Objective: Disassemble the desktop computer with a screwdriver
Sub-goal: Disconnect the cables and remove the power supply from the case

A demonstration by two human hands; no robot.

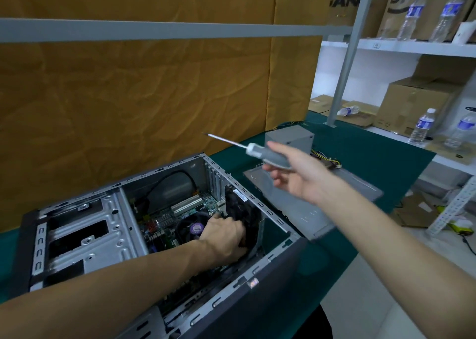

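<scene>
The right hand (296, 171) is raised in the air over the far side of the desk (360, 158), arm stretched out, wrist bent a little. It holds a screwdriver (262, 156) loosely, thumb on top of the fat grey handle and the fingers half uncurled beneath it; the thin metal shaft points up and to the left, touching nothing. The left hand (224, 235) reaches down into the open computer case (257, 282), forearm lying across its near wall, fingers curled round a black fan (239, 215) that stands against the case's right-hand wall.

The case lies on its side near the front edge of the desk, a box of dull pressed steel punched with slots, with a dark outer shell. Inside it shows a green circuit board (180, 210) and a round cooler with a purple sticker (197, 227). Further back on the green mat lie a flat grey side panel (347, 186) and a square grey power supply (288, 135) with coloured wires.
</scene>
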